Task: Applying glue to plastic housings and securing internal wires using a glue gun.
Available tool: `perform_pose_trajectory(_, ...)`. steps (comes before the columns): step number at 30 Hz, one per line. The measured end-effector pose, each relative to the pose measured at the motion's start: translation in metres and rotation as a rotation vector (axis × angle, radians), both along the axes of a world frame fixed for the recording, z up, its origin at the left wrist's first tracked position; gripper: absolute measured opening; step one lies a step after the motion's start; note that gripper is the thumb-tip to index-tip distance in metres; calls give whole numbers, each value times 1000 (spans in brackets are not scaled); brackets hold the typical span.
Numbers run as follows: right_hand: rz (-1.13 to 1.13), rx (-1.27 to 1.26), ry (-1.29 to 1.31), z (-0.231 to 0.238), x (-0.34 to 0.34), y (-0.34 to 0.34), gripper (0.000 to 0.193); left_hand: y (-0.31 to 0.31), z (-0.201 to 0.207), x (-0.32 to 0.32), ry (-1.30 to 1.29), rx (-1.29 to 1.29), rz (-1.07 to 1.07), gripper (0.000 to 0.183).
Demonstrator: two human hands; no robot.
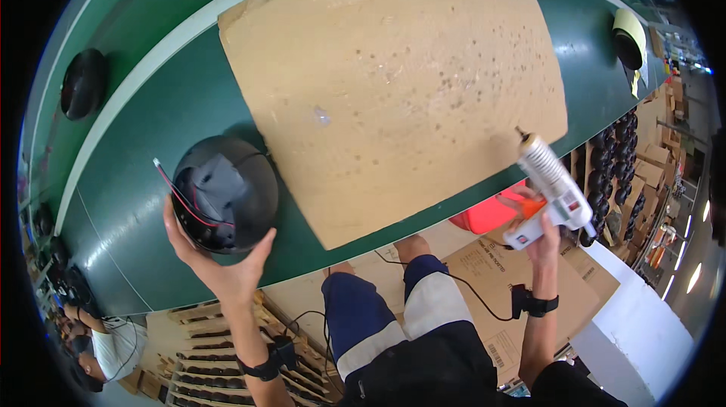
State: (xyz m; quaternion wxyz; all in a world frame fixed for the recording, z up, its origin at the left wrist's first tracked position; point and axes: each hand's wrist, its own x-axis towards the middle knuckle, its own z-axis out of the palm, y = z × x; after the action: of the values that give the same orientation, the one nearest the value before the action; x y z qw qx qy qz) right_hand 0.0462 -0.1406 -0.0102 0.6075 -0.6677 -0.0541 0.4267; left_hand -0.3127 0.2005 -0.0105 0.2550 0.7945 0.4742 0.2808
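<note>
On the green bench at the left, my left hand [223,267] curls its fingers and thumb round the near side of a round black plastic housing [257,191]. Inside the housing sits a dark molded part, and a red and black wire pair [179,194] with a white end sticks out over its left rim. My right hand [543,237] grips a white hot glue gun [556,184] with an orange trigger, beyond the bench's front edge at the right. The glue gun's nozzle points up and away, near the corner of a brown cardboard sheet [355,127].
Dark spots mark the cardboard sheet. A yellowish roll [629,32] lies at the far right, and another black housing [83,84] is beyond the bench's pale rail. Below the right side is a red stool [484,214]. A co-worker [113,343] sits at the lower left; racks hold several black housings.
</note>
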Motion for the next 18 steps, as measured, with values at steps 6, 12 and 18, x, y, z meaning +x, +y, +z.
perform_pose_trajectory(6, 132, 29, -73, 71, -7, 9, 43, -52, 16, 4, 227, 39, 12, 120)
perform_pose_trajectory(12, 694, -353, -127, 117, -77, 69, 41, -16, 49, -19, 97, -67, -32, 47)
perform_pose_trajectory(18, 671, -67, -472, 105, -117, 105, 48, 40, 43, -9, 157, 3, -518, 28)
